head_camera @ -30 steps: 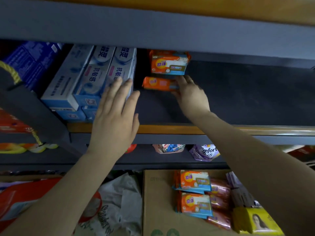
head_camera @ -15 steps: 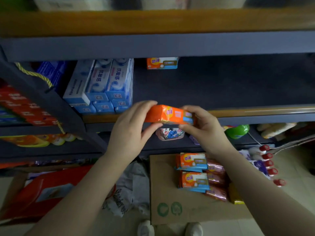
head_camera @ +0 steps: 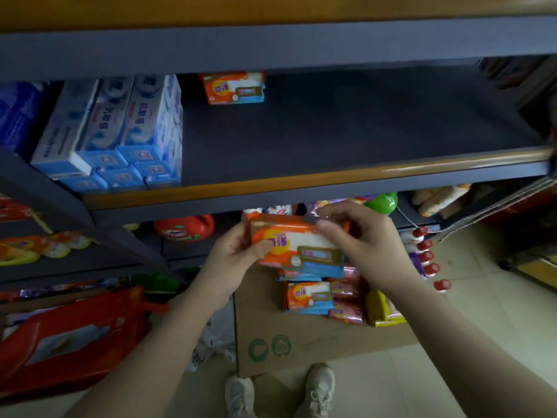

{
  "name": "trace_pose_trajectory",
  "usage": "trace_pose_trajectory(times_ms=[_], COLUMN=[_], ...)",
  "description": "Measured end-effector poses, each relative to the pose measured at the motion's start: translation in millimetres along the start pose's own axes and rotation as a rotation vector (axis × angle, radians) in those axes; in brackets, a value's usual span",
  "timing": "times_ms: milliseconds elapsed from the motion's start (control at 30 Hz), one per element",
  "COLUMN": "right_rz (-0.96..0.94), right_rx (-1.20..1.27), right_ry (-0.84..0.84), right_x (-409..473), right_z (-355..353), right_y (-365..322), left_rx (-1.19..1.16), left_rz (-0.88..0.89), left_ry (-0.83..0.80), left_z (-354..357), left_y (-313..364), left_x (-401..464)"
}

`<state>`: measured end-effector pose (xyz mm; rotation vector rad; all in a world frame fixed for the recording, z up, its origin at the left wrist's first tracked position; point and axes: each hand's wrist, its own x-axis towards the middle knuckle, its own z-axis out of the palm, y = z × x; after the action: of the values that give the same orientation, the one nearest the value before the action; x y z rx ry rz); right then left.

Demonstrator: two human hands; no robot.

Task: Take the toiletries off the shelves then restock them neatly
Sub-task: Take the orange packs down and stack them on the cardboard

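Head view. Both hands hold one orange pack below the shelf edge, above the cardboard on the floor. Left hand grips the pack's left end, thumb on the front face, fingers curled behind. Right hand pinches the top right edge, fingers curled over it. Pack is tilted face-up toward the camera, probably to check its orientation or to pass it down to the pile.

Second orange pack stands alone at the back of the shelf, beside the toothpaste boxes stacked at the left. Rest of that shelf surface is bare dark board, so the unloading stage looks nearly done for this row.

On the cardboard: more orange packs, pink packs touching them, a yellow pack at the right end. They lie grouped by kind, likely to make restocking easier. Held pack hovers right over this pile; probably goes there next.

Lower shelf holds a red jug and a green ball-like item. Red-capped bottles line up on the floor, right. Shoes at bottom.
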<state>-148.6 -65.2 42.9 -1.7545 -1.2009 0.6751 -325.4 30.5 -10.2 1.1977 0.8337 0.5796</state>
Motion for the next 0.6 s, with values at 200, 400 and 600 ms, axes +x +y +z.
trace_pose_trajectory(times_ms=[200,400,600], right_rz=[0.671,0.694,0.588], right_rx=[0.316,0.153,0.029], right_ry=[-0.041,-0.221,-0.350], right_x=[-7,-4,-12], right_z=[0,1,-9], right_y=[14,31,87], left_rx=[-0.143,-0.280,-0.130], left_rz=[-0.538,-0.960,-0.878], left_ry=[0.017,-0.012,0.107], left_z=[17,38,48], left_y=[-11,-36,-58], left_x=[5,-3,-1])
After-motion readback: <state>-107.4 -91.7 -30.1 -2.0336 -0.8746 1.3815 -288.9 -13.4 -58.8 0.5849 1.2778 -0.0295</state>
